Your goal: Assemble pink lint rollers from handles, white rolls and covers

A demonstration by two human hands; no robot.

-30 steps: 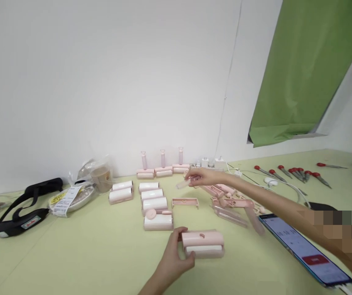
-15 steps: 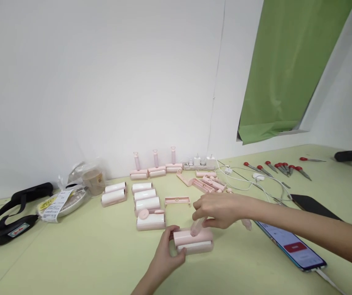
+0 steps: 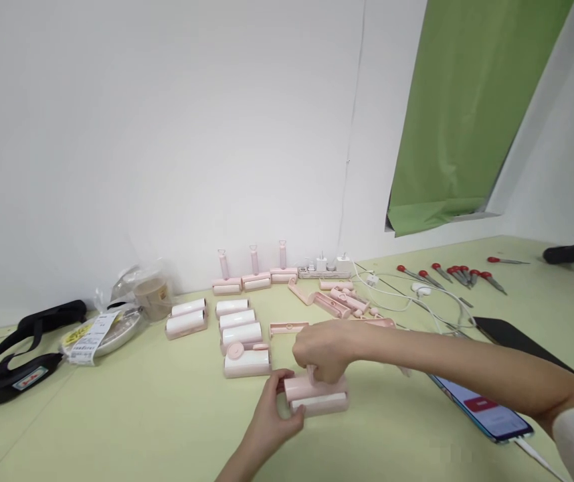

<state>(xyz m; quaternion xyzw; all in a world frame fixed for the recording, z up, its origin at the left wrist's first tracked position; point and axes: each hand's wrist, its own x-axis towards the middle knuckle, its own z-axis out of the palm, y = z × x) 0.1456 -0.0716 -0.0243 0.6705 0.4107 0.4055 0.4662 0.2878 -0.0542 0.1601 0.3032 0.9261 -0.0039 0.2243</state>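
Note:
A pink lint-roller body with a white roll lies on the pale green table in front of me. My left hand grips its left end, fingers curled round it. My right hand is closed just above the roller's top, pinching a translucent pink handle that stands on the roller's top. Most of the handle is hidden by my fingers.
Behind lie several white rolls in pink holders, a loose pink bracket, three upright assembled rollers and a heap of pink parts. A phone lies right; red-handled screwdrivers further back. A black strap lies left.
My right hand came back from the heap of pink parts with a translucent handle and now holds it upright on the roller. My left hand kept its hold.

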